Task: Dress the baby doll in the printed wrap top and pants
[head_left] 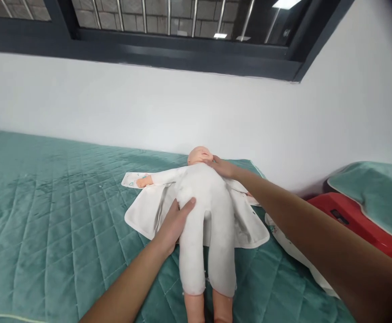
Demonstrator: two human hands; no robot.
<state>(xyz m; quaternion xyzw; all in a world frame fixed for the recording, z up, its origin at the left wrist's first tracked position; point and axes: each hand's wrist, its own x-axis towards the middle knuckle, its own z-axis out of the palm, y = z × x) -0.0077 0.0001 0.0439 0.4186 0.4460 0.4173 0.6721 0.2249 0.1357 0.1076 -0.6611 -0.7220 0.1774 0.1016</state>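
Note:
A baby doll [196, 193] with a white stuffed cloth body lies face up, its head [199, 154] toward the wall and its bare plastic feet toward me. Beneath it an open white baby jacket [142, 211] is spread out; its patterned cuff [130, 179] lies by the doll's hand at left. My left hand [174, 224] grips the doll's hip, thumb on top and other fingers mostly hidden underneath. My right hand [223, 167] is closed about the doll's neck and shoulder, next to its chin, with some fingers out of sight.
A green quilted cover [64, 215] spreads under everything up to the white wall [149, 103]. To the right lie a patterned white cloth [303, 255], a red hard case [347, 215] and a folded green cloth [377, 188]. Above is a dark-framed window [182, 51] with bars.

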